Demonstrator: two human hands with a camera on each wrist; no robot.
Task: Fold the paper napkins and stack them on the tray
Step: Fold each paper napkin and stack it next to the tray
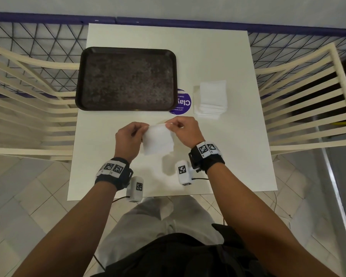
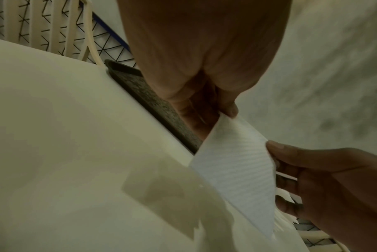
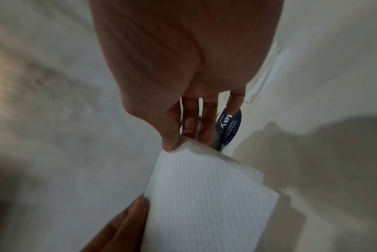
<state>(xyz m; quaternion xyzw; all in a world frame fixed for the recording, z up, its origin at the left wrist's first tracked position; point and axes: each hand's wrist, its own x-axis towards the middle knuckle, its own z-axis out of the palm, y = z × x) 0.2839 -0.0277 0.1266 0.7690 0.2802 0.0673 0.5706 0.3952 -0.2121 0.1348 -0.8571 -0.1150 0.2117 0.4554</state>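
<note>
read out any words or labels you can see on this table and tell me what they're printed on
"Clay": large white letters, upside down in the head view, on the round purple sticker on the white table; the dark brown plastic tray may hide further letters.
"Let's keep": small line on the same sticker; the rest of it is too blurred to read.
"Clean": start of another small line, the rest hidden.
Square black-and-white coded markers on the wrist bands: patterns, no words.

My right hand [image 3: 189,71] pinches the napkin's [image 3: 204,196] top corner; my left hand [image 3: 122,226] touches its edge, sticker [image 3: 231,126] beyond.
</note>
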